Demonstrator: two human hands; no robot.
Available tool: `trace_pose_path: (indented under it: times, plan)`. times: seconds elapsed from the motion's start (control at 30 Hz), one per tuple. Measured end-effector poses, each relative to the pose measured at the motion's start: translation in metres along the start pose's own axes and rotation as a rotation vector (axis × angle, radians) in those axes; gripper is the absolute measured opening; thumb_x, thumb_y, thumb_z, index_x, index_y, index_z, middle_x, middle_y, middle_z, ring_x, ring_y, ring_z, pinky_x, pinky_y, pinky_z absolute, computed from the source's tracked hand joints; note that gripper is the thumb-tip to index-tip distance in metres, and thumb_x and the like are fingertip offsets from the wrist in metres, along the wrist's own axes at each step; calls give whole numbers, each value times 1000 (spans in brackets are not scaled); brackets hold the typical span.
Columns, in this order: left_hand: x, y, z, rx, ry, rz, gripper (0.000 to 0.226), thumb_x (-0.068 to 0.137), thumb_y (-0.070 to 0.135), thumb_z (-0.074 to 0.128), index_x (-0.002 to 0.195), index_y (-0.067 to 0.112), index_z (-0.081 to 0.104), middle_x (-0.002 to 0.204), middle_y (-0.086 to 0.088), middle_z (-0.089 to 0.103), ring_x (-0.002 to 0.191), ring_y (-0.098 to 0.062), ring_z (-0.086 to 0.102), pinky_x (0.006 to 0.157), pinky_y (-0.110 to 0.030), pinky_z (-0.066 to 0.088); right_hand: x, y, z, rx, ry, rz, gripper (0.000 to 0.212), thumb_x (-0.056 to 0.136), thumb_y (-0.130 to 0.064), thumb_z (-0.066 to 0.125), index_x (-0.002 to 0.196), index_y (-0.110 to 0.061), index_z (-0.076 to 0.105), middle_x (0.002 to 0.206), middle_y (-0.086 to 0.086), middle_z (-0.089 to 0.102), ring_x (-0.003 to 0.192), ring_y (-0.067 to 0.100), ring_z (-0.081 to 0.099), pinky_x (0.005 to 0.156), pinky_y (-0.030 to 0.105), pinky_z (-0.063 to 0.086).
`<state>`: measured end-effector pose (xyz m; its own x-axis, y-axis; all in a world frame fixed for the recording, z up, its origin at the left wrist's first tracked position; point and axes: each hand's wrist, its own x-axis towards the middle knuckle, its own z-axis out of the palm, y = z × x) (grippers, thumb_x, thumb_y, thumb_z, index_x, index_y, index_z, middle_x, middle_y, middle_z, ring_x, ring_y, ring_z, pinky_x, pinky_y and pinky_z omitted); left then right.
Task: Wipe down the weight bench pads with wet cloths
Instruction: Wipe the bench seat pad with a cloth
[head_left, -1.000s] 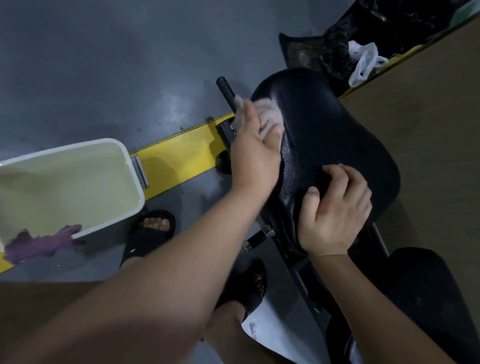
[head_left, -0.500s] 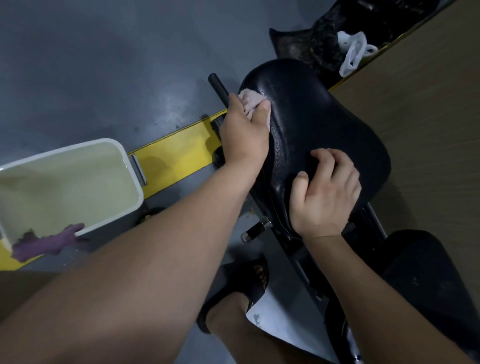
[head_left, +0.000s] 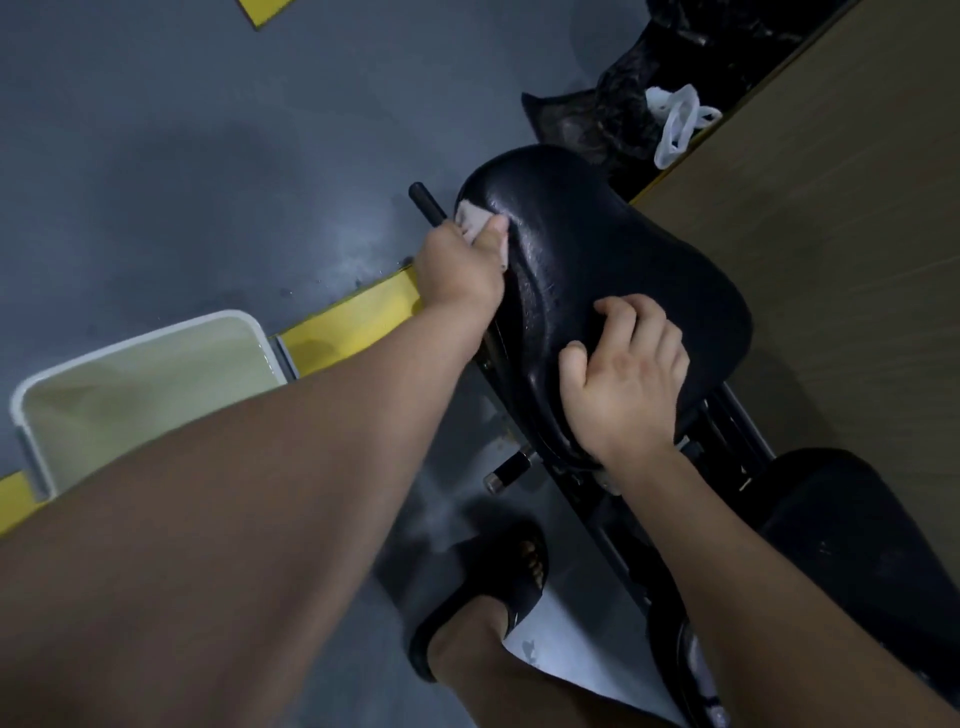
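Note:
The black bench seat pad (head_left: 613, 260) fills the middle right of the view, shiny and wet. My left hand (head_left: 462, 265) presses a pale pink cloth (head_left: 474, 219) against the pad's far left edge; most of the cloth is hidden under my fingers. My right hand (head_left: 628, 379) rests on the near end of the pad, fingers curled over its surface, holding nothing I can see. A second black pad (head_left: 852, 540) lies at the lower right.
A white tub of cloudy water (head_left: 140, 374) stands on the grey floor at left, beside a yellow floor stripe (head_left: 353, 325). A black handle bar (head_left: 426, 205) juts out left of the pad. Black bags (head_left: 613, 124) with a white plastic bag (head_left: 678, 122) lie beyond. My sandalled foot (head_left: 493, 597) stands below the bench frame.
My left hand has slid the cloth along the pad's left edge toward its far end. The right hand has stayed on the near end. The view has shifted.

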<state>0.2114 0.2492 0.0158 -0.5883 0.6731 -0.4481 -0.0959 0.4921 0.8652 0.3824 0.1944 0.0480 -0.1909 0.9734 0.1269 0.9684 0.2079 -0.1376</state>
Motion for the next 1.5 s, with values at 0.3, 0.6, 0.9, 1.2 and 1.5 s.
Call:
trace_pose_path:
  times: [0.3, 0.6, 0.9, 1.2, 1.5]
  plan:
    - [4, -2, -11, -167, -128, 13, 51, 94, 13, 64, 136, -5, 40, 101, -20, 65, 65, -17, 61, 61, -26, 52, 13, -16, 0, 12, 62, 107, 58, 84, -35, 47, 134, -5, 47, 140, 14, 44, 131, 32, 40, 115, 48, 32]
    - [82, 48, -22, -14, -441, 236, 19, 98, 11, 59, 83, 22, 55, 76, 1, 62, 63, -10, 54, 67, -29, 47, 19, -16, 7, -44, 128, 66, 56, 84, -32, 46, 129, 2, 52, 135, 21, 48, 123, 41, 45, 109, 53, 37]
    - [112, 52, -45, 479, -276, 274, 61, 96, 58, 39, 106, 2, 62, 105, -20, 66, 100, -37, 62, 88, -40, 48, 21, -16, 10, -59, 150, 38, 54, 83, -29, 48, 126, 3, 54, 132, 24, 49, 118, 43, 46, 105, 53, 36]
    - [91, 12, -47, -64, -552, 175, 39, 103, 39, 53, 124, 13, 71, 119, 11, 71, 110, -4, 65, 103, -27, 47, 20, -19, 11, -57, 150, 53, 54, 83, -30, 48, 125, 2, 54, 131, 24, 49, 118, 42, 46, 105, 55, 38]
    - [110, 55, -1, 11, -469, 253, 26, 99, 30, 66, 121, 18, 75, 110, 9, 76, 85, 9, 63, 83, -7, 44, 21, -18, 15, -26, 172, 79, 55, 78, -27, 48, 123, 2, 57, 129, 22, 50, 118, 41, 47, 105, 52, 38]
